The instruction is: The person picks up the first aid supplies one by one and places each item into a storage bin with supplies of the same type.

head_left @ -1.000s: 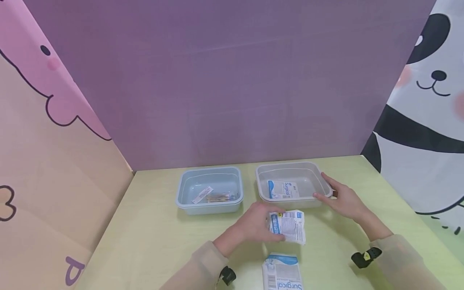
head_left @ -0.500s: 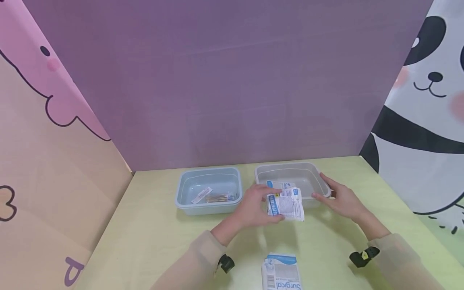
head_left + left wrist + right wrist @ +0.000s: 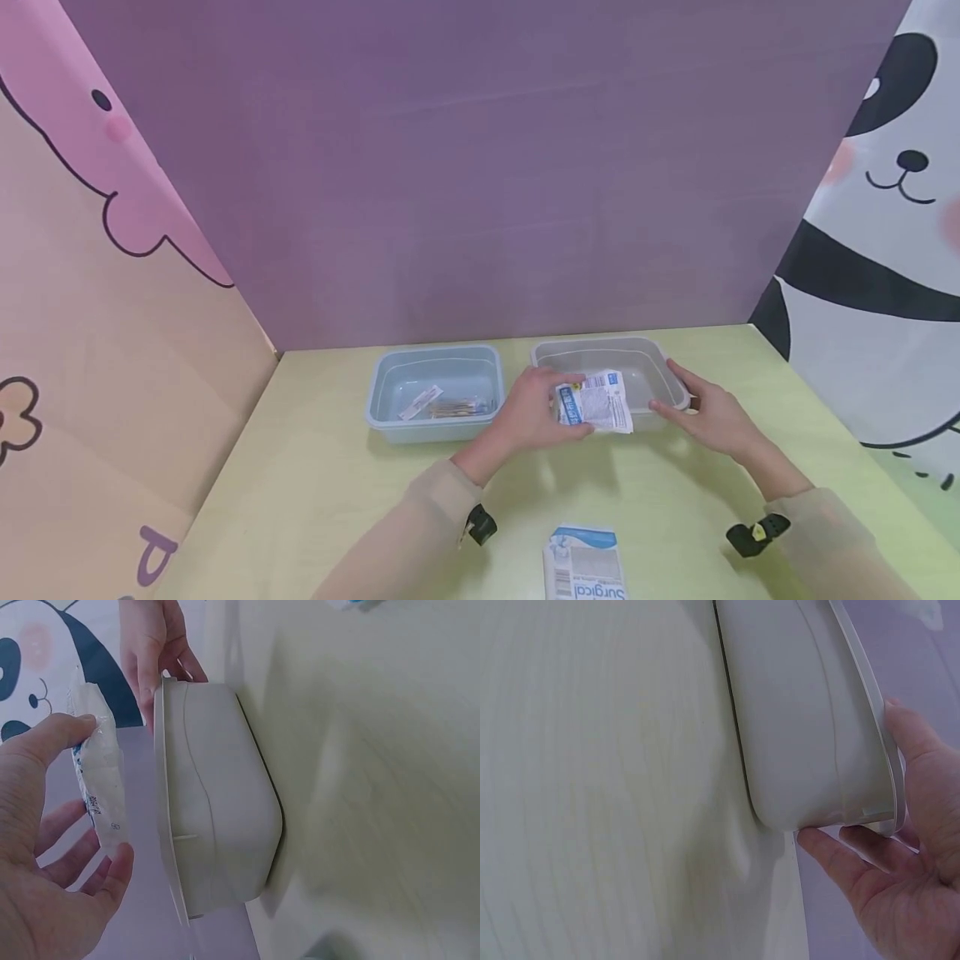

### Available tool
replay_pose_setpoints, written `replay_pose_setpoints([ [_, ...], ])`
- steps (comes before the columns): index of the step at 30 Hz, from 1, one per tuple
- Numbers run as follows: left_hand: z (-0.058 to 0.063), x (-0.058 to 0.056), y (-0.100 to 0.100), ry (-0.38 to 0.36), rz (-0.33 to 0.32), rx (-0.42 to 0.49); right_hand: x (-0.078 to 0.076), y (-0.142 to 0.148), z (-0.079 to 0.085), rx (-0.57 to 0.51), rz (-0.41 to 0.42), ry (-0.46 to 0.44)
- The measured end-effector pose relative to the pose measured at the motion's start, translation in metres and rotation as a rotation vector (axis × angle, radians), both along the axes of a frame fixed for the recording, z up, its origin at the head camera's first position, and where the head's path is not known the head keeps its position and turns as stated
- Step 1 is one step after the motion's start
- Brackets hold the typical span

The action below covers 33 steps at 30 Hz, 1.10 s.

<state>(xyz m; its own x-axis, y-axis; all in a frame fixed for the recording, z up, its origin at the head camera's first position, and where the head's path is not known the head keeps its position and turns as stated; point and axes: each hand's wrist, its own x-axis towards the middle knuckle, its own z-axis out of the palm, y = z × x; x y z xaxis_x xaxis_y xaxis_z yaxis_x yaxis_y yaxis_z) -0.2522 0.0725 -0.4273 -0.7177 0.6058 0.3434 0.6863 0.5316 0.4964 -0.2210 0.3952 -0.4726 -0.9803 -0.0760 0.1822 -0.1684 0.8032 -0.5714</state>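
My left hand point(image 3: 534, 410) grips a soft white packet point(image 3: 597, 403) with blue print, thumb on one edge and fingers on the other. In the head view this packet overlaps the near part of the grey plastic bin point(image 3: 648, 375). The left wrist view has the packet point(image 3: 103, 769) above the bin's rim, apart from it. At the bin's right end, my right hand point(image 3: 708, 417) holds the rim. Its thumb lies along the rim and its fingers sit against the end wall point(image 3: 817, 780) in the right wrist view. The flat packet inside the bin is now hidden.
Left of the grey bin stands a light blue bin point(image 3: 429, 433) with a bundle of cotton swabs point(image 3: 457, 408) and a small white strip packet point(image 3: 421, 402). A white and blue packet marked "Surgical" point(image 3: 585, 567) lies at the table's front. A purple panel point(image 3: 480, 183) rises behind.
My left hand has carried the packet up from the table in front of the grey bin to over its near rim. The right hand has kept its hold on the bin.
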Motion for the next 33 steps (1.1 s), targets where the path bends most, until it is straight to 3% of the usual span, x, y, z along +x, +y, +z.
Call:
replay_pose_setpoints([
  [22, -0.008, -0.039, 0.029, -0.004, 0.040, -0.038, 0.002, 0.003, 0.000, 0.011, -0.008, -0.009],
  [26, -0.005, -0.045, 0.034, -0.038, 0.041, -0.029, 0.002, 0.002, 0.000, 0.000, -0.010, -0.017],
  [33, 0.002, -0.053, 0.037, -0.102, 0.119, -0.037, 0.003, -0.002, 0.001, -0.020, -0.008, -0.036],
])
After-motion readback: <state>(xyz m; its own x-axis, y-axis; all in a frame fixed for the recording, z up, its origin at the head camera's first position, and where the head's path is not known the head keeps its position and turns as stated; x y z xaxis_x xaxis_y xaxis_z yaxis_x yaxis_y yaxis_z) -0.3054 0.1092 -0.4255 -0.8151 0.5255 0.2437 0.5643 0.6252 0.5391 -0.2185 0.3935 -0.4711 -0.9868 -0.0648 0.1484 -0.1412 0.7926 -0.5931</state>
